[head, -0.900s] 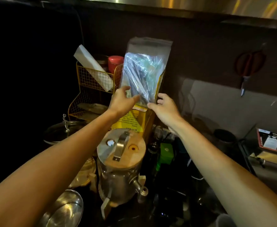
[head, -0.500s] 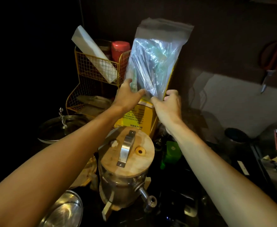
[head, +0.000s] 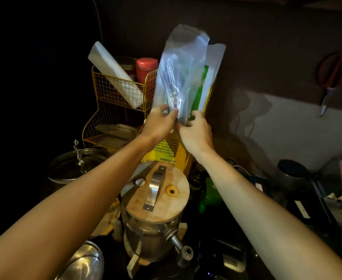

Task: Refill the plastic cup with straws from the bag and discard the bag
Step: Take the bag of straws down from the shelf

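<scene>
A clear plastic bag (head: pixel 181 73) with thin straws inside stands upright in the air in front of the yellow wire rack. My left hand (head: pixel 160 122) pinches its lower left corner. Close beside it, my right hand (head: pixel 196 130) grips the bag's bottom right edge, and the two hands nearly touch. Behind the bag a white and green packet (head: pixel 204 83) shows through. No plastic cup can be made out in this dim view.
A yellow wire rack (head: pixel 113 93) holds a white paper roll (head: pixel 113 73) and a red-lidded jar (head: pixel 147 67). Below the hands stands a glass dispenser with a wooden lid (head: pixel 158 195) and metal tap. Scissors (head: pixel 331 81) hang on the right wall. A steel bowl (head: pixel 85 263) and a glass lid (head: pixel 77 166) lie left.
The bag has crumpled narrower and its top has opened out. My two hands have moved closer together at its bottom. The view has dropped slightly.
</scene>
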The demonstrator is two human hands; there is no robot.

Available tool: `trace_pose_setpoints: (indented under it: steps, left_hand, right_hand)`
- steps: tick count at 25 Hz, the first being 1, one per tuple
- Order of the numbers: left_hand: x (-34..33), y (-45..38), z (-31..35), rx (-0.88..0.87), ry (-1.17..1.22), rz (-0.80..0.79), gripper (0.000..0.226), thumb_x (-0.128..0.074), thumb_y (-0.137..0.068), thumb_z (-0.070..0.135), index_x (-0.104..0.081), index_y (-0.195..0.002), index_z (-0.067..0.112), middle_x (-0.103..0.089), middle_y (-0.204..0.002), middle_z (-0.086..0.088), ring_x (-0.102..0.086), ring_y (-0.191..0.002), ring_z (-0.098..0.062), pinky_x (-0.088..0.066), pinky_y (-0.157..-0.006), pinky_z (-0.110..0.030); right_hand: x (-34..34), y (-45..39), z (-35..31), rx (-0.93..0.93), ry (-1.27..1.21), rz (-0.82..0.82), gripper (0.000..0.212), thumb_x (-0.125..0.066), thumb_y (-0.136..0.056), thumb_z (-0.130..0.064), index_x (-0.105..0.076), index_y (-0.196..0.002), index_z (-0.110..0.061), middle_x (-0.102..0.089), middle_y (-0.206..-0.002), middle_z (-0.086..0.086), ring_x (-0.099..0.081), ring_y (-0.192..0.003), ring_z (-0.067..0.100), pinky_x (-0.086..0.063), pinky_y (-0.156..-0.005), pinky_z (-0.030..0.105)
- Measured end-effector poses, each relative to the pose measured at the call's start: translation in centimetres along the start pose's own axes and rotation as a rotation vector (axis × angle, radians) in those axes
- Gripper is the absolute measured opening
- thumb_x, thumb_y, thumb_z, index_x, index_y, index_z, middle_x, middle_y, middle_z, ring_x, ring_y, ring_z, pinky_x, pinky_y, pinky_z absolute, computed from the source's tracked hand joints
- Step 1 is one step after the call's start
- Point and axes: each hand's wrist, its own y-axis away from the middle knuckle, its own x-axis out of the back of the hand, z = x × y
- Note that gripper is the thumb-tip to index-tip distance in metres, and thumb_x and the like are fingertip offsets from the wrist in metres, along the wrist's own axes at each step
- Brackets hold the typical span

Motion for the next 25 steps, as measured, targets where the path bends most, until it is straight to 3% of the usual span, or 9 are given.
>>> trace_pose_setpoints:
  steps: [3,5,8,10,14,17,19,22,25]
  left_hand:
    - [0.1,0.6,0.2,-0.032,0.030,0.018,0.031,-0.051,-0.100,0.026,-0.070,-0.120,0.012,-0.077,-0.104,-0.014,-0.076,-0.095,-0.032,-0.062,-0.086,-0.053]
    - [0.1,1.6,1.0,-0.048,0.066,0.009,0.026,-0.052,-0.103,0.021,-0.071,-0.118,0.014,-0.078,-0.107,-0.009,-0.077,-0.096,-0.026,-0.064,-0.085,-0.043]
    - [-0.4,3.5,2.4,-0.110,0.060,-0.008,0.021,-0.055,-0.103,0.013,-0.071,-0.113,0.005,-0.077,-0.102,-0.011,-0.076,-0.088,-0.018,-0.057,-0.067,-0.018]
    - [-0.8,4.7,3.2,-0.131,0.026,0.008,0.021,-0.064,-0.100,0.017,-0.072,-0.113,0.002,-0.077,-0.096,-0.010,-0.072,-0.081,-0.013,-0.053,-0.067,-0.019]
    - [-1.5,7.9,4.4,-0.093,-0.009,0.082,0.055,-0.080,-0.087,0.029,-0.057,-0.132,0.008,-0.066,-0.107,-0.004,-0.063,-0.093,-0.010,-0.054,-0.083,-0.028]
    - [-2.7,10.6,5.1,-0.062,0.098,0.055,0.089,-0.089,-0.078,0.031,-0.039,-0.149,0.011,-0.060,-0.126,-0.003,-0.063,-0.113,-0.014,-0.055,-0.096,-0.030]
    - [-3.8,12.6,5.5,-0.025,0.181,0.005,0.096,-0.093,-0.071,0.035,-0.042,-0.149,0.013,-0.066,-0.125,-0.007,-0.068,-0.111,-0.015,-0.056,-0.094,-0.030]
    - [-6.2,15.4,5.5,-0.035,0.281,-0.080,0.053,-0.089,-0.076,0.020,-0.066,-0.123,0.012,-0.080,-0.095,-0.002,-0.076,-0.081,-0.006,-0.059,-0.075,-0.021]
    - [-9.2,18.5,5.5,-0.055,0.386,-0.167,0.035,-0.083,-0.080,0.005,-0.071,-0.113,0.005,-0.081,-0.081,0.002,-0.076,-0.073,-0.007,-0.061,-0.085,-0.032]
  right_hand:
    - [0.8,-0.2,-0.2,0.051,0.008,-0.075,0.027,-0.068,-0.094,-0.025,-0.066,-0.121,-0.019,-0.073,-0.104,0.001,-0.069,-0.094,0.020,-0.059,-0.080,0.041]
    - [1.8,0.5,0.1,0.077,-0.019,-0.039,0.023,-0.060,-0.099,-0.019,-0.066,-0.121,-0.016,-0.071,-0.103,0.003,-0.065,-0.086,0.016,-0.056,-0.073,0.038]
    - [3.8,2.0,0.7,0.029,-0.185,-0.028,0.043,-0.051,-0.101,-0.010,-0.060,-0.142,-0.018,-0.068,-0.134,0.005,-0.067,-0.113,0.019,-0.056,-0.101,0.042]
    - [5.9,3.3,1.2,0.020,-0.289,-0.012,0.044,-0.049,-0.100,-0.005,-0.063,-0.140,-0.018,-0.067,-0.138,0.002,-0.064,-0.126,0.018,-0.051,-0.110,0.043]
    - [11.1,6.9,2.7,0.011,-0.465,-0.012,0.041,-0.050,-0.100,0.001,-0.067,-0.133,-0.016,-0.067,-0.137,0.000,-0.061,-0.129,0.016,-0.047,-0.110,0.032]
    - [14.5,9.7,4.1,-0.016,-0.581,-0.033,0.038,-0.050,-0.100,0.005,-0.071,-0.114,-0.023,-0.071,-0.124,0.005,-0.067,-0.115,0.020,-0.054,-0.093,0.028]
    - [16.9,11.7,5.1,-0.044,-0.596,-0.047,0.037,-0.050,-0.101,0.004,-0.071,-0.108,-0.026,-0.072,-0.119,0.005,-0.069,-0.111,0.021,-0.055,-0.090,0.030]
    - [19.8,14.7,7.4,-0.082,-0.620,-0.085,0.036,-0.050,-0.102,0.002,-0.072,-0.111,-0.026,-0.075,-0.118,0.005,-0.071,-0.114,0.025,-0.055,-0.097,0.040]
    - [22.3,17.8,9.9,-0.103,-0.621,-0.057,0.037,-0.050,-0.101,0.003,-0.073,-0.110,-0.026,-0.077,-0.111,0.002,-0.073,-0.108,0.023,-0.057,-0.095,0.040]
